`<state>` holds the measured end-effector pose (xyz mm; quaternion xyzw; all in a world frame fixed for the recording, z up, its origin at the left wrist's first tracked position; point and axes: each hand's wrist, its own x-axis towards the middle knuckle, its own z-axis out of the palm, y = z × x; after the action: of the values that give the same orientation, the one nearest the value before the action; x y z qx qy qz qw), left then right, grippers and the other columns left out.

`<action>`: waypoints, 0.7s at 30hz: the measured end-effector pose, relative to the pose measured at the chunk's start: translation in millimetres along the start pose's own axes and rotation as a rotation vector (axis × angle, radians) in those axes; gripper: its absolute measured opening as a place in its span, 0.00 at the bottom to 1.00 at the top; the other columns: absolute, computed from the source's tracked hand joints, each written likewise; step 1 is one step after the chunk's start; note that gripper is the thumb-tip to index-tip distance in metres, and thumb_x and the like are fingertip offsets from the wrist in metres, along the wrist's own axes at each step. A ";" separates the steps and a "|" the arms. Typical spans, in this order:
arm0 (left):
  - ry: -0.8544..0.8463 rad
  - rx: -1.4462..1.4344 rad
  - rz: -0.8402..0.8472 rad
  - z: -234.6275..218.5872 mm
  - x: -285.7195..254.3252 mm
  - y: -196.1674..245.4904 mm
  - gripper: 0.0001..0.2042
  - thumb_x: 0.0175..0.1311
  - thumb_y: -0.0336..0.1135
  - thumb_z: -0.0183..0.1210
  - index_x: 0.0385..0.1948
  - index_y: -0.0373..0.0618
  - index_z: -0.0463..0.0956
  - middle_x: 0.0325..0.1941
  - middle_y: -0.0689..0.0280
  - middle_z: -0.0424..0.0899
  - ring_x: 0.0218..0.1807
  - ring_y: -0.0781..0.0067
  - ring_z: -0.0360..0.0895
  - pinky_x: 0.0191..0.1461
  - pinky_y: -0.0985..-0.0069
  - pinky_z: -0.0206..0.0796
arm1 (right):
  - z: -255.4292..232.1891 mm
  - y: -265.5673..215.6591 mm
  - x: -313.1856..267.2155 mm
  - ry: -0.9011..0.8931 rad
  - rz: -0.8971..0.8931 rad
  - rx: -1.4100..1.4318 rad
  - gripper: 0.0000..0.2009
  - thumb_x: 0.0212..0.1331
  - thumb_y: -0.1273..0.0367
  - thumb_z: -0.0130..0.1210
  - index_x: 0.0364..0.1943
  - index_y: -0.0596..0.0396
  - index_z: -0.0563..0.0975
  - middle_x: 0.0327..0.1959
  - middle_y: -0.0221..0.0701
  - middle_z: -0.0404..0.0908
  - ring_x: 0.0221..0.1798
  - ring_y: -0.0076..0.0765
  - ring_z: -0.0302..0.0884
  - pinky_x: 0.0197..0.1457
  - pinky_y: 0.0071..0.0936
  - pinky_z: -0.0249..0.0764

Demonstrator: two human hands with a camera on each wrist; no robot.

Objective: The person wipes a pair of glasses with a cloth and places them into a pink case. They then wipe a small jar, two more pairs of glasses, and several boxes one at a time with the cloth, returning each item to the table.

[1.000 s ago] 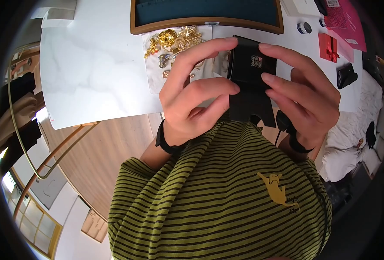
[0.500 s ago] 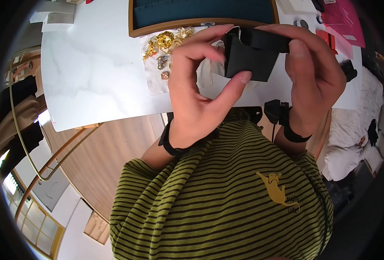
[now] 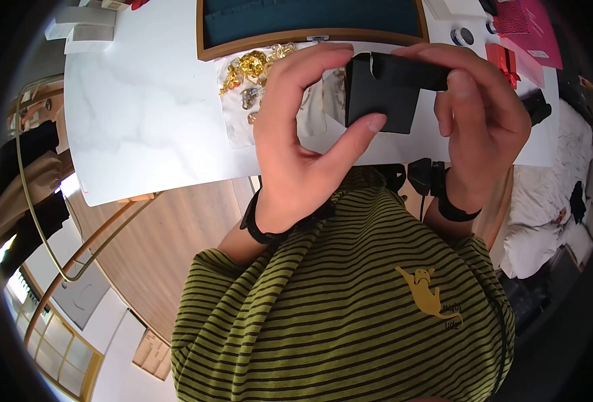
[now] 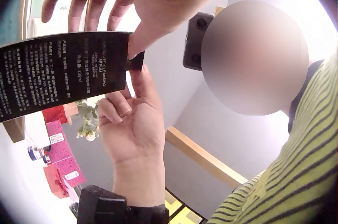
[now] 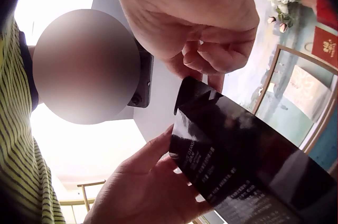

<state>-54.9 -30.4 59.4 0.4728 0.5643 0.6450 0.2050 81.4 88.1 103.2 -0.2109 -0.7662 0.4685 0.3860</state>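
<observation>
A black cardboard box [image 3: 383, 97] with pale printed text is held up over the table edge. My left hand [image 3: 296, 144] grips it, thumb on the near face and fingers along the far side. In the left wrist view the printed side [image 4: 68, 73] reads as a cleansing serum. My right hand [image 3: 490, 110] pinches a flap [image 3: 431, 75] at the box's right end between thumb and fingers. In the right wrist view the right hand [image 5: 211, 39] is at the box's end, with the left hand [image 5: 153, 192] below it. The inside of the box is hidden.
A wooden case [image 3: 310, 40] with a teal lining lies behind the box. Gold jewellery [image 3: 253, 65] rests on a white cloth [image 3: 239, 130] left of my hands. A red box [image 3: 502, 65], a dark-lidded jar [image 3: 462, 36] and pink packaging [image 3: 536, 37] stand at the right.
The box has tilted from its logo side to another face. My left thumb has come onto the near face, and my right hand has shifted to the end flap.
</observation>
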 end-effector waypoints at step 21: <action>0.022 -0.317 0.223 -4.3 -4.1 -21.4 0.09 0.43 0.16 0.56 0.28 0.38 0.77 0.59 0.40 0.69 0.61 0.48 0.70 0.62 0.63 0.64 | -12.5 1.6 -0.3 -0.329 -0.245 -0.142 0.14 0.37 0.80 0.63 0.34 0.61 0.81 0.46 0.52 0.78 0.20 0.18 0.58 0.23 0.14 0.57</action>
<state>-62.4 -30.0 38.5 0.4872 0.4019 0.7495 0.1982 91.5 95.6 104.9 -0.0635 -0.8698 0.3910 0.2941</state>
